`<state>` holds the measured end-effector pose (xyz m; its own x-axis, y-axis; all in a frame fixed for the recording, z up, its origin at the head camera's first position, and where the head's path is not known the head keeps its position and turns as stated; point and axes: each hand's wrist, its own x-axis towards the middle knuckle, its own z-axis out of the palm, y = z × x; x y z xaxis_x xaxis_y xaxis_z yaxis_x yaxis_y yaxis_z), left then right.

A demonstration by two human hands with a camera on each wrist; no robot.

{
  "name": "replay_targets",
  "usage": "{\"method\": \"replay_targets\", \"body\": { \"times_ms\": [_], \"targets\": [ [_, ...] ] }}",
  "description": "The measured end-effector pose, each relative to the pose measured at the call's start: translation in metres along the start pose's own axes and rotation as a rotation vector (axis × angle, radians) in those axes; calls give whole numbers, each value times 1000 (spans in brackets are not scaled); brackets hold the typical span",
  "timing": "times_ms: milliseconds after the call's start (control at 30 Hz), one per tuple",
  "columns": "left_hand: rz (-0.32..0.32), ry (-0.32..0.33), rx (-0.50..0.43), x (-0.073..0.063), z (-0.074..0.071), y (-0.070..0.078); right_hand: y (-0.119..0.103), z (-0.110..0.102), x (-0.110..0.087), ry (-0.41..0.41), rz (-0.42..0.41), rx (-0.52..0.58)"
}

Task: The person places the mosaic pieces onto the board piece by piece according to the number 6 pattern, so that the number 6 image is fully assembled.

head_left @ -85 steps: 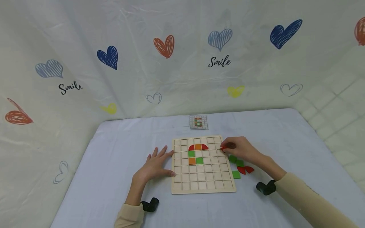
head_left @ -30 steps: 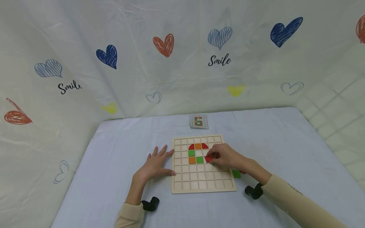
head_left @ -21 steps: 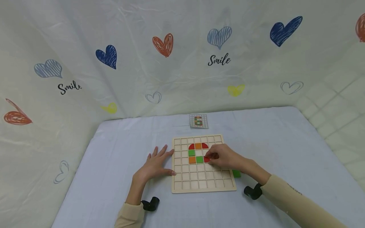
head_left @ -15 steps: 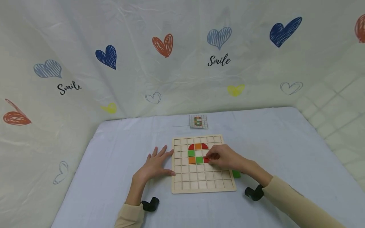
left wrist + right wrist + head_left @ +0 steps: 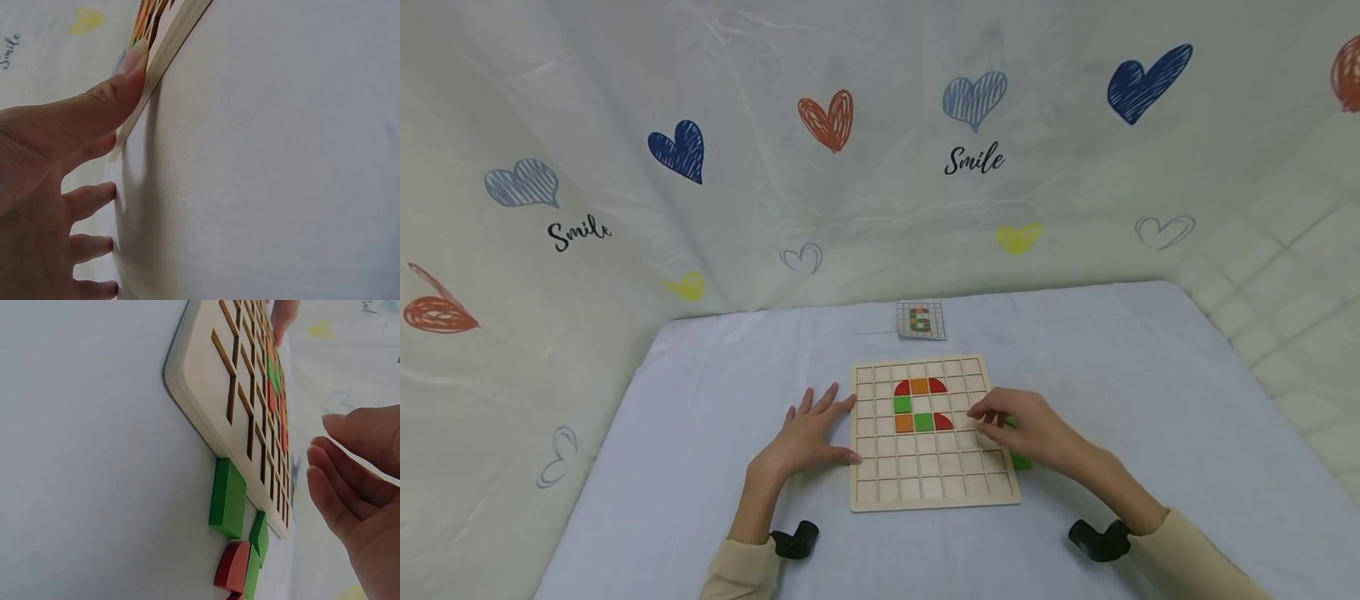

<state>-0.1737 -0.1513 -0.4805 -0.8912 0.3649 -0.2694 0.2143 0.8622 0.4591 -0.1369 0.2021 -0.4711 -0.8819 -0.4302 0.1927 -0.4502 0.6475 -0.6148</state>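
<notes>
A wooden grid board [image 5: 928, 490] lies on the white-covered table. In its cells sit red quarter-circle tiles, orange square tiles [image 5: 905, 423] and green square tiles [image 5: 923, 422]. One red quarter-circle tile [image 5: 943, 422] ends the lower coloured row on the right. With fingers spread, my left hand [image 5: 801, 437] touches the board's left edge; in the left wrist view the thumb [image 5: 119, 87] rests against that edge. Over the board's right side hovers my right hand [image 5: 1037, 427], loosely bent and holding nothing. A gap shows between its thumb and fingers in the right wrist view.
Beside the board's right edge lie loose green tiles [image 5: 230, 499] and red tiles [image 5: 234, 567], mostly hidden by my right hand in the head view. A small printed card [image 5: 921, 321] with a coloured grid pattern lies behind the board. A patterned curtain [image 5: 880, 200] hangs behind the table.
My right hand brought a red quarter-circle tile from the right side into a cell beside the green tile, let go and drew back rightward. The left hand stayed put.
</notes>
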Motion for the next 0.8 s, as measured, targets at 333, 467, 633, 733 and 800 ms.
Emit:
{"method": "replay_targets", "body": {
  "times_ms": [333, 467, 633, 733, 800],
  "targets": [
    [0, 3, -2, -1, -1, 0, 12, -1, -29, 65, -58, -48],
    [3, 2, -1, -1, -1, 1, 15, -3, -39, 44, -48, -97],
    [4, -1, -14, -1, -1, 0, 17, -5, -47, 3, -54, -109],
    [4, -2, -19, -1, -1, 0, 20, -4, -51, -2, -92, -109],
    [6, -1, -20, -1, -1, 0, 21, -4, -52, -6, -104, -111]
  ]
}}
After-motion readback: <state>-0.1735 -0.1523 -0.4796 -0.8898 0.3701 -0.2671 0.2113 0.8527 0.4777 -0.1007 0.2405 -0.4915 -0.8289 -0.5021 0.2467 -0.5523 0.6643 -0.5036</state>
